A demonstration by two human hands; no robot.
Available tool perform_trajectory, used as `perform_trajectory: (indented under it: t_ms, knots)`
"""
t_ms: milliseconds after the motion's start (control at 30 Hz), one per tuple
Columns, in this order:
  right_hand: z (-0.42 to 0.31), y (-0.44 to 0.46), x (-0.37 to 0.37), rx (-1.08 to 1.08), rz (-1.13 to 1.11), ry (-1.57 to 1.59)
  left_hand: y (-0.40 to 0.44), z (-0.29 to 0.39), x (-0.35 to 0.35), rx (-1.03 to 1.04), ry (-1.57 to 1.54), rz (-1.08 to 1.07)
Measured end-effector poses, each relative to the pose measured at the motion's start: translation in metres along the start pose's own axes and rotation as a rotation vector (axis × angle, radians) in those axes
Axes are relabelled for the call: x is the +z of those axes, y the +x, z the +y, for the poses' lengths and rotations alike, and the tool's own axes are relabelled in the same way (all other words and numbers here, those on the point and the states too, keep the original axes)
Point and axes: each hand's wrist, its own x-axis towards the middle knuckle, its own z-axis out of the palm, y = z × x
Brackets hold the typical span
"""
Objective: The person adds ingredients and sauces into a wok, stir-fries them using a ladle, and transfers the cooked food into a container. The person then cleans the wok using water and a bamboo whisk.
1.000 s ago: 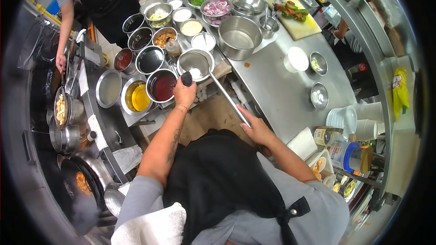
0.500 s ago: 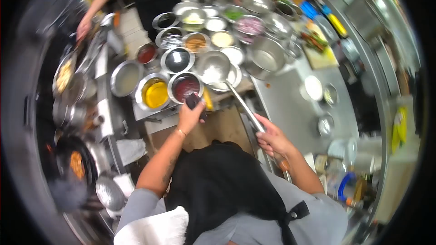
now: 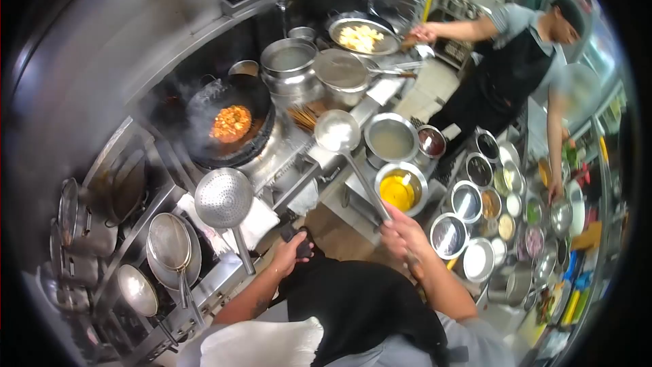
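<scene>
I have both arms bent & fwd, hands well apart. L arm [image 3: 252, 301] slants up & inward from lower L; dark mark on inner forearm. L hand [image 3: 285, 259] sits low, near torso, fingers curled in a grip. R arm [image 3: 447, 285] angles up-L from lower R. R hand [image 3: 405, 236] reaches higher/farther fwd than L, fingers wrapped tight; finger detail a bit blurred, can't tell exact thumb pos.
</scene>
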Motion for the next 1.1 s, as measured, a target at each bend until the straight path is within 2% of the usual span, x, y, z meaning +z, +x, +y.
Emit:
perform_trajectory:
  t_ms: [67,233,333,500,567,600,700,767,833,900,1000,1067,1100]
  knots:
    - [-0.019,0.092,0.03,0.038,-0.14,0.051,0.008,0.016,-0.031,0.047,-0.072,0.008]
    - [-0.081,0.298,0.11,0.042,-0.211,0.017,0.033,0.058,-0.084,0.171,-0.258,0.09]
    - [-0.12,0.413,0.149,-0.1,-0.068,-0.127,0.054,0.084,-0.105,0.159,-0.363,0.332]
    - [-0.177,0.558,0.196,-0.204,0.034,-0.223,0.101,0.123,-0.139,0.216,-0.393,0.334]
    - [-0.191,0.597,0.206,-0.272,0.124,-0.28,0.116,0.151,-0.133,0.233,-0.553,0.435]
    - [-0.198,0.613,0.208,-0.288,0.091,-0.284,0.126,0.16,-0.134,0.239,-0.561,0.417]
    - [-0.207,0.622,0.224,-0.244,0.197,-0.169,0.15,0.19,-0.125,0.227,-0.664,0.406]
    - [-0.206,0.602,0.229,-0.204,0.179,-0.212,0.162,0.207,-0.118,0.174,-0.67,0.402]
    - [-0.2,0.582,0.217,-0.134,0.012,-0.18,0.167,0.238,-0.095,0.149,-0.795,0.55]
    - [-0.19,0.561,0.19,-0.056,-0.168,-0.28,0.205,0.224,-0.108,0.155,-0.786,0.485]
    - [-0.172,0.514,0.189,0.055,-0.106,-0.457,0.223,0.232,-0.111,0.093,-0.725,0.357]
    - [-0.149,0.492,0.176,0.035,-0.206,-0.626,0.215,0.25,-0.108,0.091,-0.751,0.379]
    - [-0.136,0.478,0.185,0.025,-0.156,-0.724,0.212,0.255,-0.108,0.076,-0.754,0.391]
